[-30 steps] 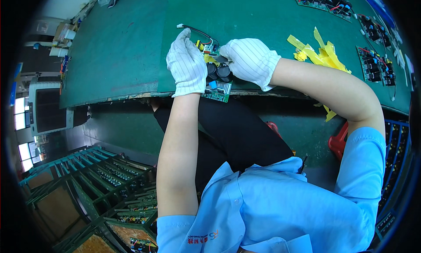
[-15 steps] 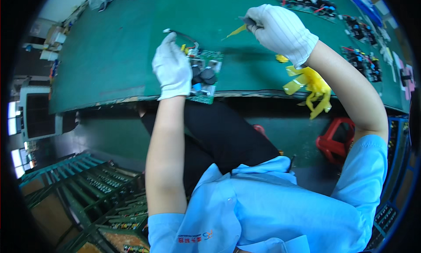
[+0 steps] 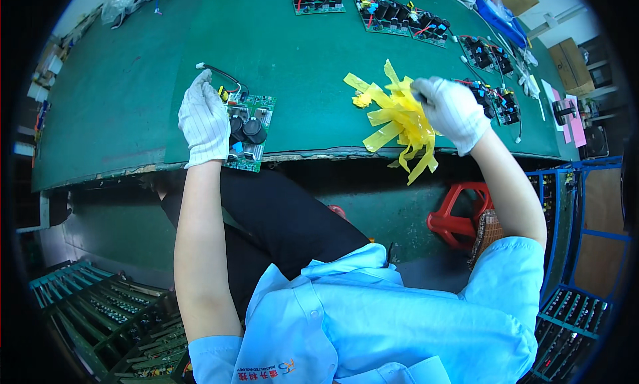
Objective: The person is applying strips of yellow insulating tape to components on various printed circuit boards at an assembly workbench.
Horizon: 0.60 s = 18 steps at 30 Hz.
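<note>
While the person sits at the bench, the white-gloved left hand (image 3: 205, 120) lies flat on the left part of a small green circuit board with two black round capacitors (image 3: 250, 132), fingers spread and not closed round it; the board rests at the near edge of the bench, its lower corner just over the lip. Off to the right, the white-gloved right hand (image 3: 451, 110) is closed, fingers together, against a loose bunch of yellow tape strips (image 3: 398, 120) that sits at the bench edge, some strips hanging down past it; whether the fingers actually pinch a strip I cannot tell. Pink paper slips (image 3: 572, 120) lie at the far right end, and two brown cardboard boxes (image 3: 570, 59) stand beyond them, by the wall. A row of further green circuit boards with black parts (image 3: 397, 16) runs along the far side. All of it lies on a dark green mat-covered workbench (image 3: 126, 84), worn pale along its front edge. Below the bench a red plastic stool (image 3: 454, 213) stands to the right, blue metal racks (image 3: 580, 204) rise at the right, and green trays of boards (image 3: 100, 311) are stacked at the lower left.
</note>
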Each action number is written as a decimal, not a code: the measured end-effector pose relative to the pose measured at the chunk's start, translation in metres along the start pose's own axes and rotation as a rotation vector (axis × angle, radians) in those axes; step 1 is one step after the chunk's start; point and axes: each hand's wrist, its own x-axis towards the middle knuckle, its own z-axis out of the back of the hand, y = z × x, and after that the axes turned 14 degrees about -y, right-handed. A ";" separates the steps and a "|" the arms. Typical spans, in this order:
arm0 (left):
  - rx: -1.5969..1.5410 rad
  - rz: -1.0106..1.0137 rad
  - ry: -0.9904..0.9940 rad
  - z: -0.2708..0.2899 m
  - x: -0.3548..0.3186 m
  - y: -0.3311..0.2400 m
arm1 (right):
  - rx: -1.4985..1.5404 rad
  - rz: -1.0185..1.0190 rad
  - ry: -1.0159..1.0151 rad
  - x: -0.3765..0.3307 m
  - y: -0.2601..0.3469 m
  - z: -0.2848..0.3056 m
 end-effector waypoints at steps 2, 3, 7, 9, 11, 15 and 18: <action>-0.025 0.024 0.002 0.000 0.000 0.000 | 0.013 0.003 0.105 -0.010 -0.002 -0.004; -0.027 0.026 -0.002 0.000 0.000 0.001 | 0.024 -0.026 0.176 -0.013 -0.003 -0.004; 0.004 0.009 0.010 -0.002 0.000 0.001 | 0.097 -0.123 0.354 -0.014 0.000 0.002; 0.002 0.014 0.012 -0.002 0.000 0.000 | 0.101 -0.104 0.364 -0.017 -0.005 -0.001; 0.010 0.021 0.022 -0.002 0.000 -0.002 | 0.105 -0.087 0.374 -0.016 -0.007 0.000; 0.014 0.022 0.016 -0.001 -0.001 0.000 | 0.091 -0.071 0.495 -0.009 -0.003 0.006; 0.022 0.029 0.027 -0.001 0.000 0.002 | 0.116 -0.062 0.534 -0.006 -0.005 0.010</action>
